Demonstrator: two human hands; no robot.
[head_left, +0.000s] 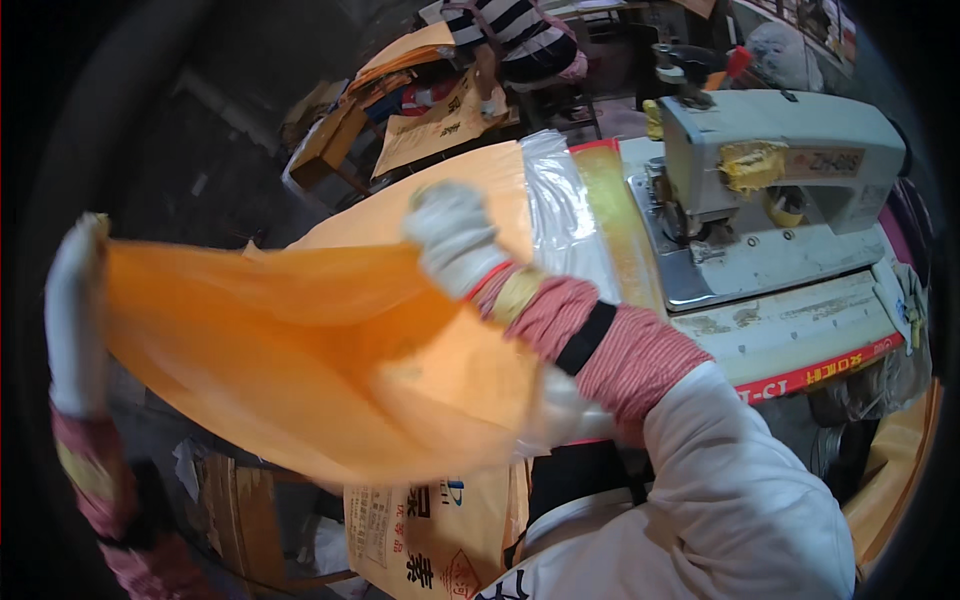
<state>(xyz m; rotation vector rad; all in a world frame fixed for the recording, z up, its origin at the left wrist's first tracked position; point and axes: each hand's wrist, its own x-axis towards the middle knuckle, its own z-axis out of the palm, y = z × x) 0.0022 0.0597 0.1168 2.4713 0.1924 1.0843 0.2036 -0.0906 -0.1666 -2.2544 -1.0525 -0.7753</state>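
Observation:
A large orange sack (pixel 250 340) with a plain surface hangs stretched between my hands, its lower part bowed and smeared by motion. My left hand (pixel 78 310), in a white glove at the far left, is closed on the sack's upper left corner. In another white glove, my right hand (pixel 450 230) grips the upper right edge near the middle of the view. The fingertips of both hands are partly hidden. Behind and beneath lie light orange sacks (pixel 480 190) on the worktable, beside a clear plastic liner (pixel 565 205).
A white industrial sewing machine (pixel 790 150) stands on the table to the right. Printed sacks (pixel 440 540) lie low in front of me. Farther back, a person in a striped top (pixel 510 35) works at another table with printed orange sacks (pixel 430 125).

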